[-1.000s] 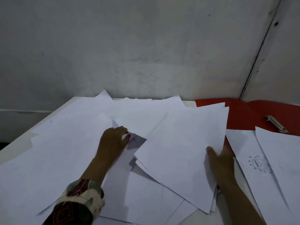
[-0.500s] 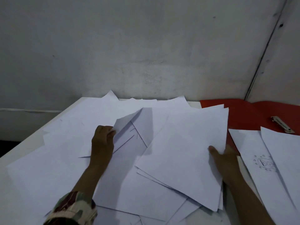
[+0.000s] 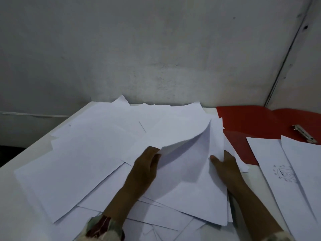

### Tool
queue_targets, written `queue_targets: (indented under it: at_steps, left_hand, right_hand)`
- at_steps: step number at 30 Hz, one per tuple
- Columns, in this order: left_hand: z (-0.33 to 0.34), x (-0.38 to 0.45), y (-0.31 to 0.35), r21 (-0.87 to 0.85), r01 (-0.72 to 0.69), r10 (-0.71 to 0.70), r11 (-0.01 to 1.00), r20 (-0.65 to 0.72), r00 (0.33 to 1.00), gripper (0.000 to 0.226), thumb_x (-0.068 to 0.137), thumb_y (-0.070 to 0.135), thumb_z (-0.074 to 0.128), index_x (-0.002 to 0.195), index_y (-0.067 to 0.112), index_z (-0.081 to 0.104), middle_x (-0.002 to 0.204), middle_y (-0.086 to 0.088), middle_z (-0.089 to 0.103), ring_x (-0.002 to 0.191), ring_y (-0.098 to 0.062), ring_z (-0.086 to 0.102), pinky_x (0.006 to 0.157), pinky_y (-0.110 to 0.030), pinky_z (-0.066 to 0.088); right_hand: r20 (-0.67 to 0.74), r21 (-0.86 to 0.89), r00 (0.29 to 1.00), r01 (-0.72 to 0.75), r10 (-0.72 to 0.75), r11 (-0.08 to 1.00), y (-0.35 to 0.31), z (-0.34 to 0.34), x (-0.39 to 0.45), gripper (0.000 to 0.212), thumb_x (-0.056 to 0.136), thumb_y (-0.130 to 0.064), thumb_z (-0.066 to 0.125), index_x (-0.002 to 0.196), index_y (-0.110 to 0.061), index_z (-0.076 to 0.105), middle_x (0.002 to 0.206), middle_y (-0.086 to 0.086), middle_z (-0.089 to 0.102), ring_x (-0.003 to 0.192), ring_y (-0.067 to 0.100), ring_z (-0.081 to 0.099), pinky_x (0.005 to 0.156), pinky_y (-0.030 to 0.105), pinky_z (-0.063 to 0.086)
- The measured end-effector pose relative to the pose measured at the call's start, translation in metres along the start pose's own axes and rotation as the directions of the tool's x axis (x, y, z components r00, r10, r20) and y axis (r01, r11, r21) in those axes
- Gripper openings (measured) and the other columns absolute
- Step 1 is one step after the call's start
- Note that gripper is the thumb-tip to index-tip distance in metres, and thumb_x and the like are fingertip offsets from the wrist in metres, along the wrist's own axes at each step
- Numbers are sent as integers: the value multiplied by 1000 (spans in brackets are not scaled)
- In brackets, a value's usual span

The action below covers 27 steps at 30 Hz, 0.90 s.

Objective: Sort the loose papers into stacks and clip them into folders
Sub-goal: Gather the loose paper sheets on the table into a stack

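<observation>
Grey wall behind, white desk (image 3: 10, 180) strewn with loose papers (image 3: 78, 162) — gathering step. Left hand (image 3: 144, 169) pinches a lifted sheet (image 3: 184, 150); right hand (image 3: 225, 166) grips the stack (image 3: 191, 197). Next: square edges, carry to the red folder (image 3: 251, 122).

Dim, soft, perhaps slightly blurred.

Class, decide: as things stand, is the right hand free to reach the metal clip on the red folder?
Probably not yet: the right hand is pinning the paper stack. The clip itself lies uncovered on the red folder.
</observation>
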<state>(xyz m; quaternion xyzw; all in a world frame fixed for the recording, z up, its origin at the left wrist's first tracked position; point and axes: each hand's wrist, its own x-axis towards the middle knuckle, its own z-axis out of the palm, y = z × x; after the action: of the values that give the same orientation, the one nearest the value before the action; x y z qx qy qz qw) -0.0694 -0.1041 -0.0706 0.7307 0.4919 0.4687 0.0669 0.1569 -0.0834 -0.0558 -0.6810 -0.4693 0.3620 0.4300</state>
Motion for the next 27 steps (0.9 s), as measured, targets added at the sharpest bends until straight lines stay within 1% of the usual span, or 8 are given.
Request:
queue_targets:
  at_steps: [3,6,9,13,16,19,24,27]
  left_hand:
    - [8,-8,14,12,-110,107,994,154,982,24,91,24,40,98,11,59,82,-3,66,78,-10,55,67,3,37]
    - [17,-16,21,42,-234,217,971,248,944,14,91,22,41,97,21,54,80,-2,69,67,-12,61,59,-21,48]
    - [26,-24,28,92,-315,274,945,310,910,10,91,25,40,94,24,50,75,2,68,62,-14,62,51,-28,50]
    - [26,-29,38,80,-347,295,934,372,880,29,95,47,34,97,25,53,79,7,69,67,-10,63,50,-19,48]
    - [11,-26,43,32,-147,136,989,226,964,50,92,56,31,100,20,66,93,6,73,88,-6,60,71,-13,45]
    - [-8,-17,24,219,22,-32,975,42,999,39,89,45,42,87,19,70,88,5,73,81,-8,62,76,-21,43]
    - [-50,-26,-13,703,208,-366,680,80,927,33,68,33,39,65,17,67,100,-11,71,94,-33,68,77,-49,50]
    - [-61,-31,-10,806,241,-518,541,93,850,33,84,30,42,92,19,71,132,-21,53,123,-40,50,94,-60,40]
  right_hand:
    - [-3,44,999,-39,39,998,-1,-1,1,37,99,-18,37,131,-1,44,133,16,50,121,32,46,94,32,35]
    - [0,149,994,-111,112,983,-7,-3,2,48,101,-34,28,138,-6,37,144,13,40,131,31,38,108,37,29]
    - [53,256,986,-164,156,953,-11,-6,5,57,98,-45,26,140,-10,35,143,10,42,133,30,38,110,40,28]
    - [84,95,990,-119,112,988,-4,-9,4,39,93,-20,53,127,-3,48,125,13,57,104,28,54,91,35,43]
    - [80,54,993,-97,93,994,-1,-9,2,35,90,-6,54,124,-1,50,122,17,58,96,25,53,82,31,42]
    - [50,29,997,-56,55,998,-2,-7,1,35,89,-2,51,124,0,50,122,16,58,94,22,50,80,28,38]
    - [28,-8,1000,-9,9,1000,1,-5,-1,34,90,-2,49,124,1,49,123,17,57,98,27,51,82,28,39]
    - [21,-21,1000,12,-12,1000,1,-4,-2,34,90,-2,49,124,1,48,124,17,57,100,29,52,83,29,39]
